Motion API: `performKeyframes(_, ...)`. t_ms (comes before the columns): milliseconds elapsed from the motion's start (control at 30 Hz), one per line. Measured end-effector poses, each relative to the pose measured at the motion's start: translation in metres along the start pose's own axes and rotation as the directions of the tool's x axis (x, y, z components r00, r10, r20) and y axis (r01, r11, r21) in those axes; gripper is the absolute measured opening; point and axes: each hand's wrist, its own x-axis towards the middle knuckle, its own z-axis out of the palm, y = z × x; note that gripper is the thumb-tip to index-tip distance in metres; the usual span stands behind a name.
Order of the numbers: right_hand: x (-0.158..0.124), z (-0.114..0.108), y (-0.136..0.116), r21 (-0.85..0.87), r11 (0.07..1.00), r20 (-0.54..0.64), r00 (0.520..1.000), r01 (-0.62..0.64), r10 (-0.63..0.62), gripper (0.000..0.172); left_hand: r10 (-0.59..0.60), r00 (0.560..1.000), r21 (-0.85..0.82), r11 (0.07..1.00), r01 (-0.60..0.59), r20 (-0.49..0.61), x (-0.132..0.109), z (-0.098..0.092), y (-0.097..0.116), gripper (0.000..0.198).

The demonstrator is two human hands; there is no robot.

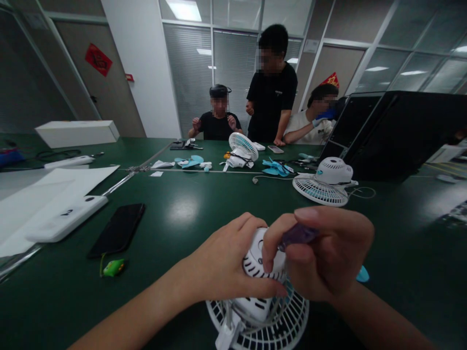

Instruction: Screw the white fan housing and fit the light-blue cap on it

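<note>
A small white fan (260, 311) lies face down on the green table (182, 214) right in front of me, its grille underneath and its motor housing on top. My left hand (222, 265) is wrapped round the housing from the left. My right hand (324, 253) is closed on a purple-handled tool (297, 235), probably a screwdriver, with its tip against the back of the housing. A light blue piece (363, 274) peeks out from behind my right hand.
A black phone (118, 228), a white flat device (65, 218), white sheets and a green toy (114, 267) lie at left. Another fan (326, 182), blue blades (275, 168) and a third fan (241, 150) sit farther back. Three people are at the far side; a dark monitor (401, 136) stands at right.
</note>
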Motion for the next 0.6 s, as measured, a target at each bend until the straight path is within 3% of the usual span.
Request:
performKeyframes(133, -0.002, -0.007, -0.005, -0.093, 0.995, 0.124, 0.992, 0.047, -0.035, 0.051, -0.015, 1.0, -0.016, 1.0, 0.016, 0.011, -0.001, -0.001, 0.001, 0.048)
performKeyframes(233, -0.002, -0.01, -0.007, -0.104, 0.994, 0.232, 0.973, 0.015, 0.01, 0.041, -0.011, 1.0, -0.023, 1.0, 0.012, 0.016, 0.0, -0.002, 0.001, 0.05)
performKeyframes(400, -0.002, -0.003, -0.003, -0.05, 0.999, 0.011, 1.0, -0.01, 0.01, 0.037, -0.003, 1.0, -0.006, 1.0, 0.003, 0.001, 0.0, -0.001, 0.0, 0.046)
performKeyframes(600, 0.002, 0.002, 0.003, 0.144, 0.986, -0.022, 0.996, -0.082, 0.086, 0.03, -0.021, 1.0, -0.022, 1.0, 0.021, -0.001, -0.001, -0.001, 0.001, 0.052)
